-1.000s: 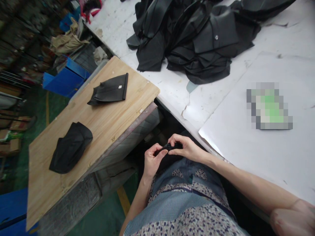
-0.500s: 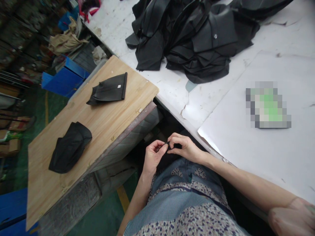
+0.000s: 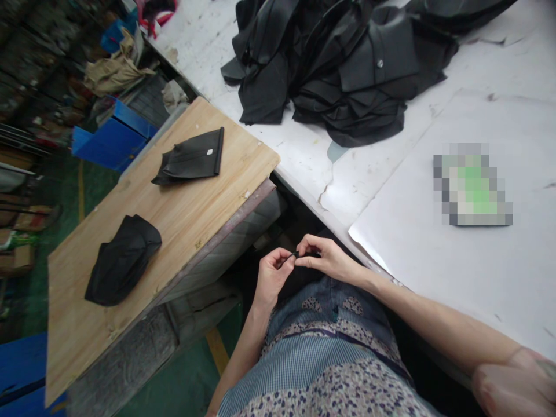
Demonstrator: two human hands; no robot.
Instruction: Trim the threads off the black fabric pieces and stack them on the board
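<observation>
**A:** So what's in the hands? Looks tiny.

**B:** Both pinch the same small black piece (image 3: 296, 254), held over the lap just below the edge of the white table (image 3: 434, 272). The left hand (image 3: 271, 277) has thumb and fingers closed narrow on one end, and the right hand (image 3: 324, 259) nips the other end. Too small to say what it is.

**A:** Any bins or boxes?

**B:** A blue crate (image 3: 110, 139) on the floor past the wooden board (image 3: 182, 214); can't see inside it.

**A:** Labels? Writing?

**B:** The folded black piece (image 3: 191, 157) on the board has a little white tag, unreadable. The other black bundle (image 3: 123, 259) shows nothing. The black cloth pile (image 3: 339, 63) on the table has a small round stud. The green thing (image 3: 472, 184) is blurred out.
</observation>
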